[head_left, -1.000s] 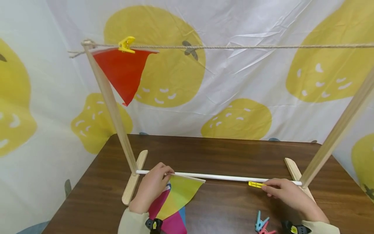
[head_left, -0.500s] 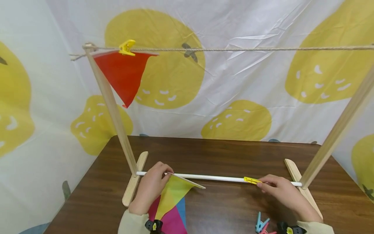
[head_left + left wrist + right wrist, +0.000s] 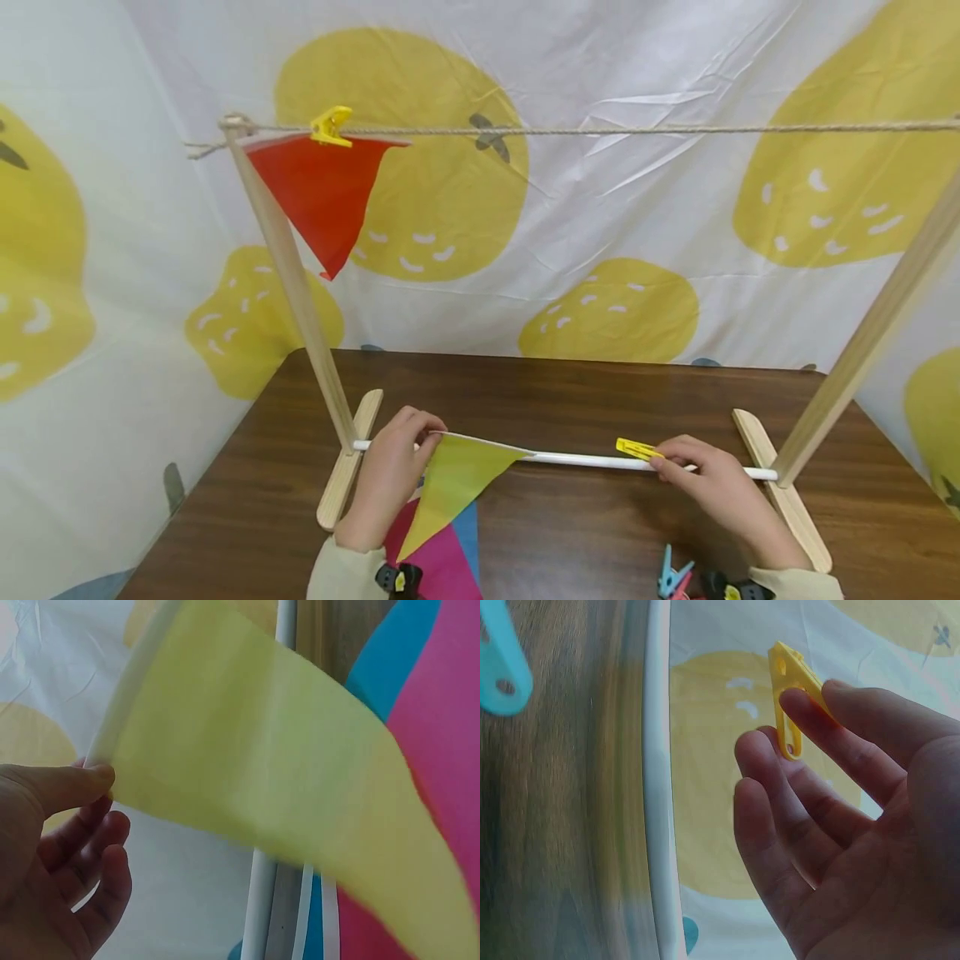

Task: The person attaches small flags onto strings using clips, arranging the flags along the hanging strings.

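Yellow flag (image 3: 461, 479) looks light and floppy, so pinch its probably stiffer top edge (image 3: 133, 686) like the left hand (image 3: 393, 467) does, while the right hand (image 3: 705, 483) pinches a yellow clip (image 3: 634, 448).

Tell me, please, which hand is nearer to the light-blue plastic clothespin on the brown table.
Right. The right hand, holding a yellow plastic clip, is beyond the clothespin; the left hand is farther away, to its left, pinching a yellow triangular flag.
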`<state>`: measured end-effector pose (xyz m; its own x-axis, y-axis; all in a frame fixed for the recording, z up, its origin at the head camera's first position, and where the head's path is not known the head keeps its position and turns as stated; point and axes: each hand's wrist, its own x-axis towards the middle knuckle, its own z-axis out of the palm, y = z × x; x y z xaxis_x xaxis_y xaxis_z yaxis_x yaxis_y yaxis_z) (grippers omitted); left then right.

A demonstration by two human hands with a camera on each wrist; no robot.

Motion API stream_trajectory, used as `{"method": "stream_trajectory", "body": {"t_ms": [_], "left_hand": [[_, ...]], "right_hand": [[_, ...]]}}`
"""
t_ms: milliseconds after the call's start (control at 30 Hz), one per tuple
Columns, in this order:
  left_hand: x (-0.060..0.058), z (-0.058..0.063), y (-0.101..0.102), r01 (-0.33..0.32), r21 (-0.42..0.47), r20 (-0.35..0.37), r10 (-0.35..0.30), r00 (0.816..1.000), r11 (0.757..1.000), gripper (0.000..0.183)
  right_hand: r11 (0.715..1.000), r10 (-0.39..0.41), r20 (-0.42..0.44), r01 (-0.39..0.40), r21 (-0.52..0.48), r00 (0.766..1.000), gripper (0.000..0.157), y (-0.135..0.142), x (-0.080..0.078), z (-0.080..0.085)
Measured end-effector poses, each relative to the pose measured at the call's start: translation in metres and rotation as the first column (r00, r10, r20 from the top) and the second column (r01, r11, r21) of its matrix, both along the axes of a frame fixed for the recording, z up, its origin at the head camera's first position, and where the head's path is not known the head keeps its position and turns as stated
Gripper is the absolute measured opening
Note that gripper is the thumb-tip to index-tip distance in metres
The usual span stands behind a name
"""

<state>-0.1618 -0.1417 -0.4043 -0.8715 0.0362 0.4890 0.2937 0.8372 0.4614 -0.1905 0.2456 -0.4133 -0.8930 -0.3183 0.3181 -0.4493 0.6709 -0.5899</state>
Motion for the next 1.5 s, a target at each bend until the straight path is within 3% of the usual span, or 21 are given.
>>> {"method": "stream_trajectory", "body": {"t_ms": [200, 500, 667, 967, 1200, 1500], "left_hand": [[-0.001, 0.003, 0.002, -0.001, 0.011, 0.011, 0.001, 1.0, 1.0, 0.008], [0.002, 0.002, 0.002, -0.016, -0.005, 0.012, 0.016, 1.0, 1.0, 0.008], [0.001, 0.001, 0.0, -0.032, -0.01, 0.022, 0.033, 0.999, 0.999, 0.009], [0.003, 0.002, -0.008, -0.046, -0.02, -0.053, 0.045, 0.998, 0.999, 0.01], [0.006, 0.004, -0.007, -0.082, -0.032, -0.074, 0.08, 0.994, 0.996, 0.012], [0.002, 0.006, 0.0, -0.061, -0.042, -0.113, 0.056, 0.992, 0.997, 0.011]], "right_hand": [[1.0, -0.025, -0.054, 0.024, -0.013, 0.998, 0.006, -0.007, 0.001, 0.004], [0.998, -0.047, -0.005, 0.047, -0.029, 0.999, 0.01, -0.013, 0.005, 0.005], [0.997, -0.038, -0.021, 0.036, -0.07, 0.999, 0.01, -0.018, 0.001, 0.003], [0.995, -0.074, -0.121, 0.065, -0.071, 0.99, 0.007, -0.033, -0.002, 0.006], [0.995, -0.085, -0.129, 0.078, -0.054, 0.988, 0.008, -0.042, -0.003, 0.014], [0.992, -0.099, -0.138, 0.087, -0.09, 0.985, 0.011, -0.05, 0.0, 0.019]]}}
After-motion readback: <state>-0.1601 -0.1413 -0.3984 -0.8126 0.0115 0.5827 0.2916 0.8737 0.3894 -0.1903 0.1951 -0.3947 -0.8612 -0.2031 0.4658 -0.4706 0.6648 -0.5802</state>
